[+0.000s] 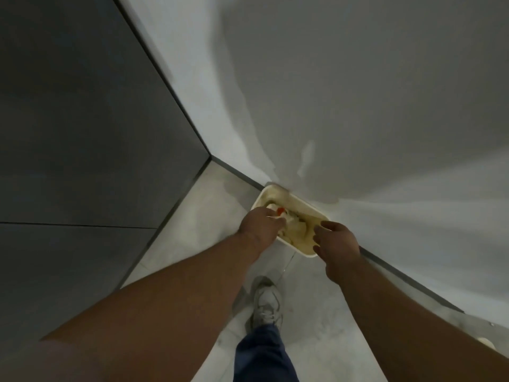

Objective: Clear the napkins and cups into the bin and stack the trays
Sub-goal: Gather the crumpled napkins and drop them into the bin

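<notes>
Forearms (179, 285) down to bin (304, 253); left hand (260, 226) pinching crumpled napkin (292, 224), likely light, soft, grippable anywhere; right hand (337, 241) loosely spread, holding nothing, above rim.

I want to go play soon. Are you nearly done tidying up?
Partly. Crumpled white napkins already lie in the cream rectangular bin. The left hand seems to pinch a white-and-red scrap over it, and the right hand hovers open. No trays or cups show here, so stacking may be left.

Bin (301, 202) against wall (358, 106), napkins (296, 226) inside — shoe (265, 301) nearer
</notes>
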`<control>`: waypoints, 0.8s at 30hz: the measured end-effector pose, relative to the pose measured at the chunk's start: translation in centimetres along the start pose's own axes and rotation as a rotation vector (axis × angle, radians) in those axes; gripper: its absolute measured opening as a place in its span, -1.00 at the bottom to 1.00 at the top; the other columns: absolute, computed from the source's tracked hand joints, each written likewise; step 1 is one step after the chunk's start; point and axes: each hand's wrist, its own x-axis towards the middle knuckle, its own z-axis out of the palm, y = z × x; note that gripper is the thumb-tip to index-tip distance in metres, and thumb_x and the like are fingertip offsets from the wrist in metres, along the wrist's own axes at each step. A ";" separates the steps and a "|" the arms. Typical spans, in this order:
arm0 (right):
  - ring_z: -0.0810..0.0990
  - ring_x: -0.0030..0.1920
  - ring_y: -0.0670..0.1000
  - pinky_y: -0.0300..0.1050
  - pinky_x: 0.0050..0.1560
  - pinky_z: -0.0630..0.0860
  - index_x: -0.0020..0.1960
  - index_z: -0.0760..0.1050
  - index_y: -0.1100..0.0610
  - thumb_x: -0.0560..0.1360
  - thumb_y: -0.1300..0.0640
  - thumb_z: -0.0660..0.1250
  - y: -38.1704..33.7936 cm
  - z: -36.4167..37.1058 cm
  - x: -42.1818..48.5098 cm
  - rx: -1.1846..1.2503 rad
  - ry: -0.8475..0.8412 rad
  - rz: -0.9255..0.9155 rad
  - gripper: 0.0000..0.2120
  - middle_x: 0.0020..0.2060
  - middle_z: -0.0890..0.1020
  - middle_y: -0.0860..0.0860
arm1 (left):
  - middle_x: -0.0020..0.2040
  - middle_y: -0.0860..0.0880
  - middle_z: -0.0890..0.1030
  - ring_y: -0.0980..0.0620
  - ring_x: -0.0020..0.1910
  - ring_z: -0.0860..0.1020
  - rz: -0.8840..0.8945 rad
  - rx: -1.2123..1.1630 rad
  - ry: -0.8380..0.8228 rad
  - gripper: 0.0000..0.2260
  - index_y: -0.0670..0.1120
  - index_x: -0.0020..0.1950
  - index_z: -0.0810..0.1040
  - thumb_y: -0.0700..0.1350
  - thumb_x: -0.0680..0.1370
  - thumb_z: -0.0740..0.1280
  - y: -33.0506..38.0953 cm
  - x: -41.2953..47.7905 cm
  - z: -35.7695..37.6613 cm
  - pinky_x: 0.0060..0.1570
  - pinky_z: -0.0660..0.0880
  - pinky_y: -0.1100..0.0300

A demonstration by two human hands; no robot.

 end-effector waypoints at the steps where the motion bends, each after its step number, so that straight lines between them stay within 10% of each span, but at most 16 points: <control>1: 0.69 0.01 0.12 0.12 0.08 0.68 0.17 0.60 0.10 0.58 0.15 0.40 -0.7 -0.1 -0.8 0.006 -0.008 -0.017 -0.82 -0.02 0.68 0.13 | 0.25 -0.21 0.62 -0.21 0.23 0.61 0.012 -0.025 0.007 -0.64 -0.13 0.34 0.56 -0.06 0.57 0.44 0.1 -0.7 -0.5 0.29 0.54 -0.12; 9: 0.64 -0.33 -0.04 -0.07 -0.18 0.65 -0.04 0.67 0.05 0.56 0.14 0.39 -11.4 0.0 -14.0 -0.033 -0.131 -0.356 -0.92 -0.26 0.71 0.03 | -0.11 0.02 0.68 0.04 -0.13 0.63 0.246 -0.095 0.180 -0.90 -0.04 0.04 0.64 -0.18 0.55 0.41 6.7 -10.3 -7.6 -0.28 0.48 0.41; 24: 0.60 -0.35 -0.17 -0.19 -0.22 0.60 -0.01 0.63 0.00 0.60 0.16 0.36 -27.8 2.9 -47.5 -0.176 -0.593 -0.972 -0.91 -0.28 0.68 0.00 | -0.17 -0.05 0.73 -0.05 -0.10 0.72 0.615 -0.314 0.505 -0.94 -0.02 -0.06 0.66 -0.12 0.54 0.39 13.4 -40.8 -29.8 0.08 0.62 -0.04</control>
